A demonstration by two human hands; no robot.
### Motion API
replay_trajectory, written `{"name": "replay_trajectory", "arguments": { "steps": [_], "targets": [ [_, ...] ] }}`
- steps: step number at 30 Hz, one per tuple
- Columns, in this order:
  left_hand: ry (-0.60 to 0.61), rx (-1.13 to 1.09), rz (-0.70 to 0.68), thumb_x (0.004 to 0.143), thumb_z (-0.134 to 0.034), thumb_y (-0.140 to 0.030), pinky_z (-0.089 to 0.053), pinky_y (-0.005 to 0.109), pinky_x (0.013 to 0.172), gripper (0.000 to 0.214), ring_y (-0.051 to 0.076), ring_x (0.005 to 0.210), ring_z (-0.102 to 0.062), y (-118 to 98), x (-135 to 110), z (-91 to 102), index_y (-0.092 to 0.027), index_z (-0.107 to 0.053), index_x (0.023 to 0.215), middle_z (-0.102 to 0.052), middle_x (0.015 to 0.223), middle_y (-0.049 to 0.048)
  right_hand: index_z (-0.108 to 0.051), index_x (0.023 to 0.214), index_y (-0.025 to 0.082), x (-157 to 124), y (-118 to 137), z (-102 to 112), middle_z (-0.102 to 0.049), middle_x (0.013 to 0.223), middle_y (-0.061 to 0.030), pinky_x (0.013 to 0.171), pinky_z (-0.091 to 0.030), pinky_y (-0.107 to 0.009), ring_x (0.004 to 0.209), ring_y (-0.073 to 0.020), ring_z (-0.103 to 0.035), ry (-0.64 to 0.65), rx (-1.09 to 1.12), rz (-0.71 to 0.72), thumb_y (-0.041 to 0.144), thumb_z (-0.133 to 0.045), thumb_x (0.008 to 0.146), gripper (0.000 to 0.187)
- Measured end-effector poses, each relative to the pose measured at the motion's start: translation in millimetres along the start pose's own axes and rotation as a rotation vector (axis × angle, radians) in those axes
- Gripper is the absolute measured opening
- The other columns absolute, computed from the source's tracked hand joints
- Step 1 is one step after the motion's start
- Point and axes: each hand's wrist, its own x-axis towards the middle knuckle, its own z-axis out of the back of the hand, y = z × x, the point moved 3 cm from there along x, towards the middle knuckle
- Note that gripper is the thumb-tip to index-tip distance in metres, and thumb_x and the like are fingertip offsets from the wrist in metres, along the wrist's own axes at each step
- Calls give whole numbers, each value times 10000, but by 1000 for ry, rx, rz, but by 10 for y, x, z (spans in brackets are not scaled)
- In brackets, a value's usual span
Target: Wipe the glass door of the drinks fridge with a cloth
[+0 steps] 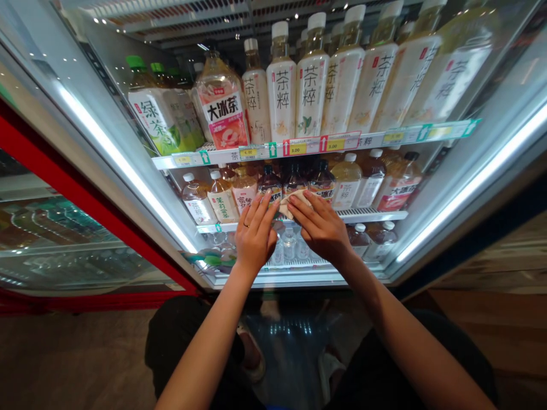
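My left hand (255, 230) lies flat with its fingers stretched out against the glass front of a drinks fridge (128, 171), a ring on one finger. Right beside it, my right hand (321, 226) presses a small pale cloth (292, 200) to the same glass, fingers bent over it. Both hands sit level with the middle shelf (367, 215), in front of dark and amber tea bottles (321, 181). Part of the cloth is hidden under my fingers.
The top shelf (325, 142) carries tall white-labelled tea bottles (281, 85), green-capped bottles (156, 114) and price tags. Small water bottles (289, 244) stand on the lowest shelf. A red-framed cooler (77, 193) adjoins on the left. My knees and the dark floor are below.
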Motion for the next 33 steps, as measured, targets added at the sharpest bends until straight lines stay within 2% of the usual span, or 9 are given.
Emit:
{"name": "replay_trajectory", "arguments": {
  "steps": [3,9,15,21,24,28,33],
  "targets": [
    [1,-9,2,912,-518,30,-332,411,1380,825,203,1633,-421,-33,3,-45,-231,-451,1692,-539,1689,71,-351,1742,282,-52,-49,37,-605,1633,-29,1336,-438,-520,1614,-263,-468,-9,-28,3,32,-506,1005,793],
    [-10,-36,41,902,-512,42,-347,433,1376,824,211,1626,-439,-85,-29,-137,-233,-476,1678,-540,1691,70,-367,1741,268,-59,-33,-14,-497,1715,-49,1369,-368,-517,1654,-281,-399,77,-107,-64,150,-585,1058,726],
    [4,-66,42,915,-499,36,-341,426,1375,832,212,1628,-433,-143,-71,-199,-241,-447,1698,-536,1692,75,-359,1741,281,-86,-123,64,-567,1669,-15,1360,-383,-464,1638,-235,-431,49,-97,31,105,-547,1058,730],
    [-2,-48,35,937,-491,7,-388,450,1352,779,218,1615,-454,-173,-23,-203,-225,-473,1681,-560,1671,88,-341,1750,276,-93,-122,72,-524,1700,-40,1339,-411,-492,1634,-265,-440,42,-117,-63,175,-560,1082,710],
    [0,-41,41,932,-483,13,-385,455,1355,805,218,1617,-452,-184,-31,-201,-239,-450,1696,-537,1689,76,-355,1746,276,-113,-116,83,-545,1684,-33,1340,-413,-493,1634,-270,-438,47,-100,-30,145,-547,1073,711],
    [18,-55,53,926,-479,14,-376,460,1358,821,228,1620,-450,-196,-82,-190,-240,-432,1706,-525,1700,74,-250,1774,291,-166,-200,134,-579,1659,-12,1337,-427,-486,1627,-255,-448,1,-85,30,84,-516,1055,794],
    [28,-77,67,934,-478,2,-374,460,1358,792,217,1634,-427,-240,-109,-207,-238,-456,1689,-550,1687,78,-126,1789,310,-133,-238,141,-466,1739,-14,1349,-416,-540,1663,-289,-378,-33,-77,-98,144,-527,1071,838]
  ]
}}
